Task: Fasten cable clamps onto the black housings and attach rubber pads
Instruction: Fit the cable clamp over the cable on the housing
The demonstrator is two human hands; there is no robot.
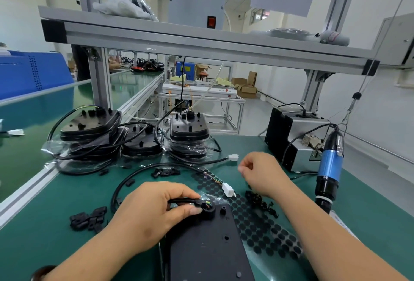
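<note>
A blue electric screwdriver (329, 164) hangs from a cord just right of the right hand (262, 173), with a grey metal box (309, 124) just beyond that hand. An aluminium shelf (201, 41) spans above both hands, carrying a grey switch box (196, 8). Far to the left of the left hand (143, 211) stands a blue crate (33, 72). Cardboard boxes (246, 89) sit on the floor far beyond.

Single wide-angle view from my head, facing forward and down.

It rides close over the green bench (44, 236): my left hand (143, 211), pinching a cable (183, 200) on the black housing (208, 249), fills 6 o'clock. My right hand (262, 173) sits nearer centre toward 4 o'clock, the stacked housings (89, 124) stand farther off at 9 o'clock, and the shelf frame (201, 45) bends across 12 o'clock.
</note>
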